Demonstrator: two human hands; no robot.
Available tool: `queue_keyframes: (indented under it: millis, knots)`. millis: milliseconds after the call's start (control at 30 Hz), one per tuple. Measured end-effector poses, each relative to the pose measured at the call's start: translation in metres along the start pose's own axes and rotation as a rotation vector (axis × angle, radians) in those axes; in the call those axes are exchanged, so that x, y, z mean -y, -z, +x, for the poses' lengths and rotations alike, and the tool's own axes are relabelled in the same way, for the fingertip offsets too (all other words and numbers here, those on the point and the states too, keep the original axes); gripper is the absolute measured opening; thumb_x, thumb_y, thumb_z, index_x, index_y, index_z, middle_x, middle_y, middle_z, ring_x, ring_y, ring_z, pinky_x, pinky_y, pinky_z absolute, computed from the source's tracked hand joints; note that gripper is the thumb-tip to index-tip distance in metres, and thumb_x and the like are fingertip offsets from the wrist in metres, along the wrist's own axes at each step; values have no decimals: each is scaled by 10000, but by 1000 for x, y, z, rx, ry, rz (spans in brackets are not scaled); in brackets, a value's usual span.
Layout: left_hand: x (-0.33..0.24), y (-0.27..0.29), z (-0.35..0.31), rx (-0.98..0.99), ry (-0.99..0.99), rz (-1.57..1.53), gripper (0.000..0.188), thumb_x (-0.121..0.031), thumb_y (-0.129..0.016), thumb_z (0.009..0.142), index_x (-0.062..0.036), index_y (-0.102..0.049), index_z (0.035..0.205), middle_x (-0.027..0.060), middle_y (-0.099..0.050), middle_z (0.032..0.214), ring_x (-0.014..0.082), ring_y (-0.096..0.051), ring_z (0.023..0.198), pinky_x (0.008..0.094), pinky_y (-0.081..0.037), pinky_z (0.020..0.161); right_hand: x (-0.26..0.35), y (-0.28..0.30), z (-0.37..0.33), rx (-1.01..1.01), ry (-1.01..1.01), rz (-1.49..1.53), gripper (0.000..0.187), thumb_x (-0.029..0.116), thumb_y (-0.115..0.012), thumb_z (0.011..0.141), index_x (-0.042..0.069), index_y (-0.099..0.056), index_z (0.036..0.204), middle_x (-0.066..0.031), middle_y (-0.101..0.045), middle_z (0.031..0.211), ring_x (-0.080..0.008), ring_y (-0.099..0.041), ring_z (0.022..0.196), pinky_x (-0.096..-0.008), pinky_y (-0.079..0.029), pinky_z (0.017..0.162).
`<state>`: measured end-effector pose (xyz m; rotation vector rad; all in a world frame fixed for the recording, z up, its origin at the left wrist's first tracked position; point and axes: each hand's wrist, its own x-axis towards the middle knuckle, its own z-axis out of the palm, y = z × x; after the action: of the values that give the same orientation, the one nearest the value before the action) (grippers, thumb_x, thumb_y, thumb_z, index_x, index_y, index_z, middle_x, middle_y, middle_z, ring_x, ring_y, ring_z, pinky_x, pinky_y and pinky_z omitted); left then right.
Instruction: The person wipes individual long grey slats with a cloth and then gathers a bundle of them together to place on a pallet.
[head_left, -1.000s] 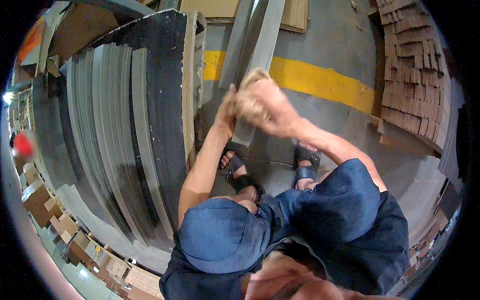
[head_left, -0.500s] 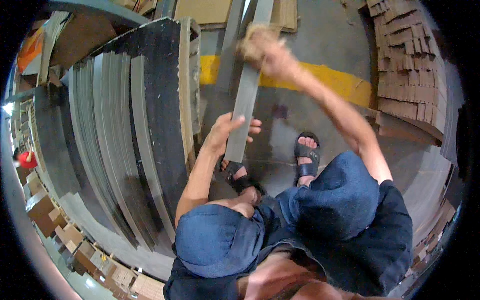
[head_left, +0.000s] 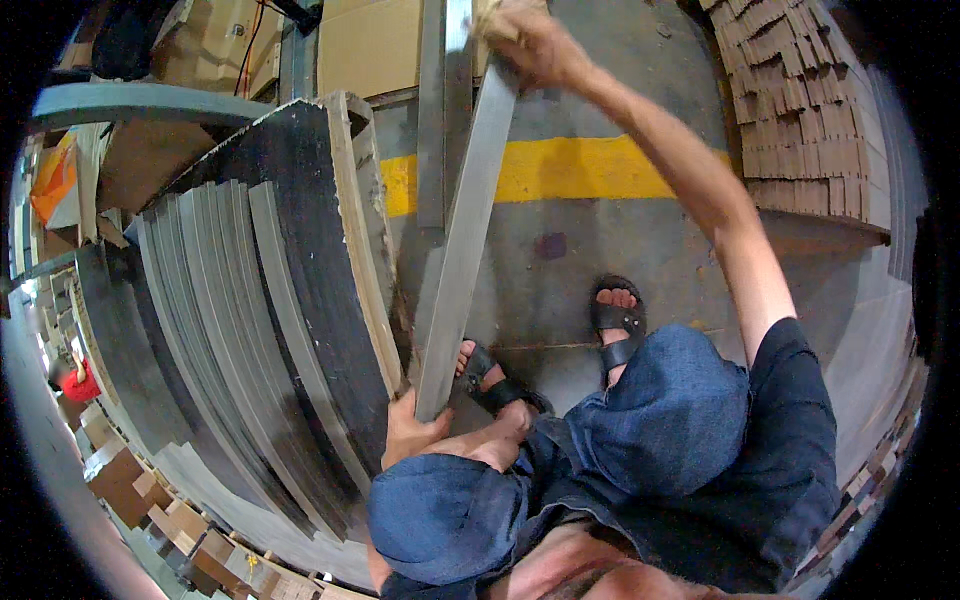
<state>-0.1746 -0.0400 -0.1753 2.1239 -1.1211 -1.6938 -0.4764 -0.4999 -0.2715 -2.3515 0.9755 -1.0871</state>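
Observation:
A long grey metal strip (head_left: 462, 235) runs away from me over the concrete floor. Its near end is gripped by my left hand (head_left: 412, 432), just above my left knee (head_left: 445, 515). At the far end my right hand (head_left: 528, 45), arm fully stretched, presses a tan cloth (head_left: 490, 12) against the strip. I sit with both knees in blue jeans and my feet in black sandals (head_left: 617, 322) on the floor.
On my left, a stack of similar grey strips (head_left: 215, 330) leans on a dark board with a wooden edge (head_left: 360, 240). Two more strips (head_left: 432, 120) lie ahead. A yellow floor line (head_left: 580, 165) crosses in front, with stacked cardboard pieces (head_left: 800, 110) at right and boxes (head_left: 370, 45) beyond.
My right hand has slid the cloth along the strip from its middle out to the far end. My left hand has dropped back toward me to the strip's near end.

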Motion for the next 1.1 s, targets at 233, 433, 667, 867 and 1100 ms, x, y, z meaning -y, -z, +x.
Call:
queue_keyframes:
  millis: [233,433,667,867,1100]
  knots:
    - [7,-8,-12,44,28,-213,440,-91,-756,761,-5,-646,1178,77,-716,989,112,-623,922,331,-517,844,-4,-12,-4,-212,54,14,198,252,-641,902,98,-679,1021,-131,-634,938,-334,-615,853,-416,-507,780]
    - [11,-16,18,115,-58,-46,412,-130,-769,762,-11,-661,1140,69,-711,925,131,-632,869,328,-518,797,143,-62,-102,384,343,214,146,107,-689,832,45,-619,944,-115,-639,1012,-329,-610,1007,-427,-517,868]
    - [0,-17,6,91,-53,-42,349,-97,-767,774,-7,-663,1095,50,-686,855,118,-609,798,316,-512,722,39,43,-78,-178,-7,-301,518,71,-766,735,88,-627,1234,-131,-607,1258,-358,-531,1222,-491,-412,1049]
    - [32,-21,14,114,-47,-114,319,-79,-757,781,-5,-660,1076,38,-672,834,126,-606,767,308,-506,684,-69,52,-140,228,-589,-604,525,187,-705,845,173,-585,1356,-137,-578,1316,-343,-501,1258,-464,-432,1036]
    - [38,-28,31,130,-83,-72,346,-140,-778,759,-16,-659,1060,118,-705,841,159,-669,785,345,-535,708,50,27,-146,-8,-291,206,434,208,-739,791,120,-652,1207,-135,-639,1188,-308,-636,1045,-432,-505,946]
